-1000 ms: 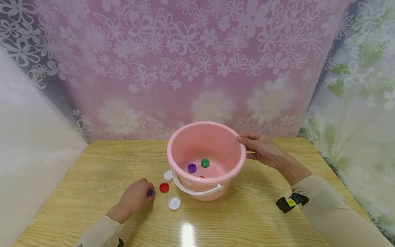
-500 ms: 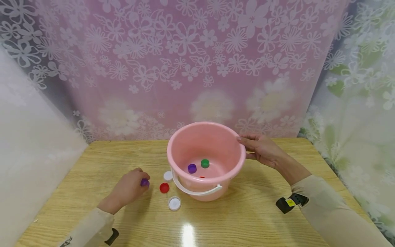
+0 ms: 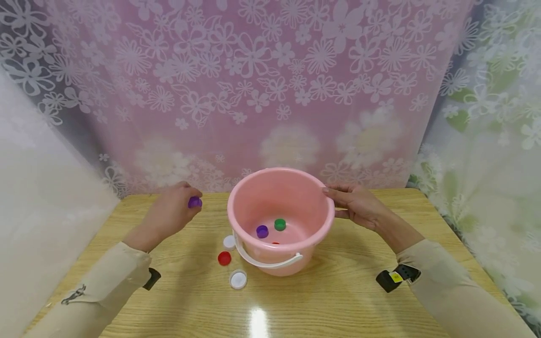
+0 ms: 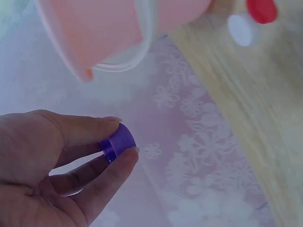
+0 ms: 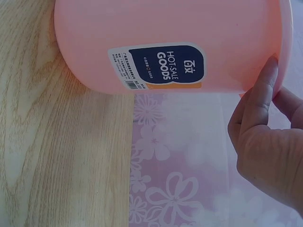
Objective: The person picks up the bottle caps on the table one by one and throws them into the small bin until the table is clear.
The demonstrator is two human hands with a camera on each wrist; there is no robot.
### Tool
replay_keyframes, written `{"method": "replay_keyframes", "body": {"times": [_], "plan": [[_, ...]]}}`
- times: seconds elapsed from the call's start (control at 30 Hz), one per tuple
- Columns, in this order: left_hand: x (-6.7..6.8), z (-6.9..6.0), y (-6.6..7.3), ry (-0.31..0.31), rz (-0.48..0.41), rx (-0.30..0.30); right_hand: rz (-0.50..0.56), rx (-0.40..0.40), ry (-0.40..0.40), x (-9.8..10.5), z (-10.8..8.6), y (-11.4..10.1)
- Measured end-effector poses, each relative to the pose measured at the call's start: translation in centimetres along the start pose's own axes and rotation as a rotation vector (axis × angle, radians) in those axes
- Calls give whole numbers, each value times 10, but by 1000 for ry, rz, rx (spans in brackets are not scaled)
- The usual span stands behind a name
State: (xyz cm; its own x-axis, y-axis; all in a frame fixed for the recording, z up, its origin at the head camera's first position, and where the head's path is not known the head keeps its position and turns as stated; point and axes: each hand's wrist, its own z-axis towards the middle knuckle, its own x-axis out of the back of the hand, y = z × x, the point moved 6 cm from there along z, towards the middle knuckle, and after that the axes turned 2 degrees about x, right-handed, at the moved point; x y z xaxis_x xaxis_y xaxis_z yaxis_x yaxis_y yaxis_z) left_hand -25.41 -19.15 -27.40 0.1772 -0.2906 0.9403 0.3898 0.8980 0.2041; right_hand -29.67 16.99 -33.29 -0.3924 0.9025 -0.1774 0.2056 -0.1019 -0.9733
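Between thumb and fingertips my left hand (image 3: 171,210) pinches a purple bottle cap (image 4: 119,143), held in the air left of the bucket. My right hand (image 3: 358,205) grips the rim of the pink bucket (image 3: 281,256) on its right side, fingers against the outer wall and thumb over the edge, as the right wrist view (image 5: 270,127) shows. Inside the bucket lie another purple cap (image 3: 262,231), a green cap (image 3: 280,224) and a red cap (image 3: 275,243), the red one mostly hidden by the near rim.
Left of the bucket, on the wooden table (image 3: 338,300), lie a white cap (image 3: 229,242), a red cap (image 3: 224,258) and a white cap with a clear rim (image 3: 238,279). The bucket's white handle (image 3: 270,264) hangs down in front. A floral curtain (image 3: 270,94) stands behind.
My left hand has risen from the table with the purple cap, moving away from me and slightly left. My right hand stays on the bucket rim.
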Motion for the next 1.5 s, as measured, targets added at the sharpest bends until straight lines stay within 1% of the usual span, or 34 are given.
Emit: {"method": "replay_keyframes", "body": {"times": [0.13, 0.3, 0.37, 0.43, 0.5, 0.6, 0.8, 0.97, 1.1, 1.2, 1.3, 1.37, 1.5], "plan": [[12, 17, 16, 17, 10, -32, -12, 2, 3, 1, -1, 0], [20, 35, 42, 25, 1, -89, -12, 4, -8, -1, 0, 0], [21, 41, 55, 15, -8, -114, -10, 5, -15, -2, 1, 1], [20, 48, 66, -10, -18, -134, -3, 5, -17, -2, 1, 1], [17, 53, 76, -52, -31, -142, 4, 3, -16, -1, 1, 1], [10, 61, 88, -106, -37, -151, 15, 1, -15, -1, 1, 2], [-3, 73, 106, -141, 3, -242, 32, -1, -12, -1, 1, 3], [-14, 80, 116, -232, 32, -278, 36, 0, -13, -1, 0, 2], [-22, 84, 120, -257, 49, -316, 31, 4, -11, -1, -1, 1], [-29, 86, 120, -280, 60, -319, 24, 6, -6, 0, -1, 1], [-35, 89, 118, -313, 64, -299, 22, 6, -3, 0, -1, 1], [-39, 90, 117, -330, 53, -296, 21, 6, -3, 0, 0, 1], [-44, 92, 114, -339, 59, -280, 16, 5, 4, 0, -1, 1]]}}
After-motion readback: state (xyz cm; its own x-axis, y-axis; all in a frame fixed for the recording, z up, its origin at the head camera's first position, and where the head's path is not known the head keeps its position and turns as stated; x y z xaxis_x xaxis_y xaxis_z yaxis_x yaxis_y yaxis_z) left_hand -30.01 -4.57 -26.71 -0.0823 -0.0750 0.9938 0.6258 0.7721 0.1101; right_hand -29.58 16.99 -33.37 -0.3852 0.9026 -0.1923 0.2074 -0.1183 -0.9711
